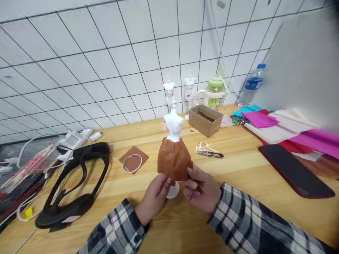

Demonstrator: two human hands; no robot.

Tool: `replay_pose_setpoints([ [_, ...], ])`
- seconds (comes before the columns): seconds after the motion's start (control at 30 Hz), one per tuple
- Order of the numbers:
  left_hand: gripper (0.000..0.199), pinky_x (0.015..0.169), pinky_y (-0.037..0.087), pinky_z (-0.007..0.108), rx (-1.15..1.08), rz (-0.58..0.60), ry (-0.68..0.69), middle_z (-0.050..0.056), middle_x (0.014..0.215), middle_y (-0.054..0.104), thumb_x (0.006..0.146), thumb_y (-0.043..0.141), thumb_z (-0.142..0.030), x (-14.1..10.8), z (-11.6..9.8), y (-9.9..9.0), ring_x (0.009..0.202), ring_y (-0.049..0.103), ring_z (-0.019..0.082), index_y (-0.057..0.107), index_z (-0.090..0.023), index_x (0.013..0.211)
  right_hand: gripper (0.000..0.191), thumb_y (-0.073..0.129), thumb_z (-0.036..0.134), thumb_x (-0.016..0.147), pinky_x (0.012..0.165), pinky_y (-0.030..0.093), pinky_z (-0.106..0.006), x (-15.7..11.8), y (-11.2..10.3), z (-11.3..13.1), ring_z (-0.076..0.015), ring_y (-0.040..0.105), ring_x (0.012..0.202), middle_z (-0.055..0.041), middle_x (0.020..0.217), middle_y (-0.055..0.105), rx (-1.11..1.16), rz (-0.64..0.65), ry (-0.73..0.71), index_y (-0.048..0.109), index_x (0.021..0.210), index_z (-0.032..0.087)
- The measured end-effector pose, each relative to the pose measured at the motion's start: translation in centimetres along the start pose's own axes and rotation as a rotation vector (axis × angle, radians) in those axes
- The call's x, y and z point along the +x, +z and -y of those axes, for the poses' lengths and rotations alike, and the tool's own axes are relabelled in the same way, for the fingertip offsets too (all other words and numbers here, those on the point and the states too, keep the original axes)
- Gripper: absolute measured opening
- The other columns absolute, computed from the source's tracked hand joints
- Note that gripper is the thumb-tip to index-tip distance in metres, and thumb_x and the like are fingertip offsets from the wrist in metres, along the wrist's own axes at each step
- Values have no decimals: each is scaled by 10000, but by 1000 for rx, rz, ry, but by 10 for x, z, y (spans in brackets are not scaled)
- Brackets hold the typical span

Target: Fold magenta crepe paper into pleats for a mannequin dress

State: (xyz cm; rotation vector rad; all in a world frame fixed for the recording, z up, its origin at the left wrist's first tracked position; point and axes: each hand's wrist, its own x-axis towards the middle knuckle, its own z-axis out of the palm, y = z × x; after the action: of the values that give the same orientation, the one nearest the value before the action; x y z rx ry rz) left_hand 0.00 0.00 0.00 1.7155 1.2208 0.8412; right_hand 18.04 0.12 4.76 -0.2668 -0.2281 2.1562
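A small white dress form [174, 123] stands upright on a round white base [173, 190] in front of me. Brown fabric [173, 158] wraps its waist like a skirt, flaring out below. My left hand [156, 193] is closed at the lower left hem, thumb and fingers pinching the cloth. At the lower right edge, my right hand [200, 188] also pinches the fabric between thumb and fingers. The form's stem is hidden behind the cloth. Left of it, a white ring [132, 171] lies on a flat brown fabric square [141, 155].
Thread snips [210, 154] lie right of the form, before a cardboard box [205, 121]. Two more dress forms [169, 90] stand by the tiled wall. A black headset strap [79, 176] and cables are left; a phone [295, 169], coloured fabrics [288, 128] and bottles are right.
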Motion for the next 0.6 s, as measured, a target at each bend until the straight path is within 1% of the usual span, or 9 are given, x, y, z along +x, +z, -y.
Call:
replay_pose_setpoints([
  [0.07, 375, 641, 393, 253, -10, 8, 2, 24, 795, 533, 968, 373, -481, 0, -4, 0, 712, 476, 146, 546, -162, 872, 270, 766, 118, 732, 336, 302, -65, 1, 0, 2, 19, 507, 439, 82, 753, 645, 8, -24, -25, 611, 931, 215],
  [0.13, 376, 638, 390, 252, -11, 17, -3, 21, 782, 531, 970, 372, -476, 0, -7, 0, 706, 476, 145, 548, -163, 859, 309, 765, 101, 724, 336, 304, -66, 1, -1, 3, 18, 513, 442, 89, 767, 643, 23, -47, -43, 605, 955, 230],
  [0.33, 381, 657, 390, 255, -5, 41, -30, 29, 787, 539, 969, 385, -466, 0, -14, 0, 731, 487, 147, 564, -154, 843, 295, 785, 96, 692, 339, 328, -74, 2, -5, 7, 17, 507, 420, 104, 721, 620, 78, -102, -49, 590, 879, 214],
  [0.43, 386, 642, 385, 246, -45, 52, -46, 30, 786, 542, 962, 404, -479, 1, -16, 1, 725, 486, 139, 568, -151, 839, 314, 796, 108, 687, 335, 331, -71, 2, -2, 8, 14, 509, 422, 101, 726, 624, 58, -108, -62, 586, 895, 214],
  [0.5, 368, 618, 379, 235, -137, 60, -66, 22, 768, 546, 947, 444, -491, 2, -17, 2, 697, 488, 127, 543, -156, 831, 369, 796, 123, 697, 328, 323, -66, 0, 2, 8, 7, 532, 447, 98, 765, 641, 31, -125, -65, 580, 975, 237],
  [0.57, 338, 589, 373, 222, -298, 61, -84, 9, 748, 563, 922, 497, -505, 3, -18, 2, 658, 498, 115, 502, -169, 886, 525, 796, 140, 703, 317, 314, -64, -2, 4, 7, -8, 557, 470, 97, 804, 657, -3, -140, -47, 537, 1134, 291],
  [0.6, 336, 571, 367, 215, -382, 55, -92, 3, 740, 576, 911, 518, -509, 4, -18, 1, 632, 501, 108, 480, -176, 931, 626, 792, 150, 708, 311, 317, -69, -3, 5, 7, -15, 558, 465, 90, 836, 670, -32, -141, -27, 485, 1225, 322],
])
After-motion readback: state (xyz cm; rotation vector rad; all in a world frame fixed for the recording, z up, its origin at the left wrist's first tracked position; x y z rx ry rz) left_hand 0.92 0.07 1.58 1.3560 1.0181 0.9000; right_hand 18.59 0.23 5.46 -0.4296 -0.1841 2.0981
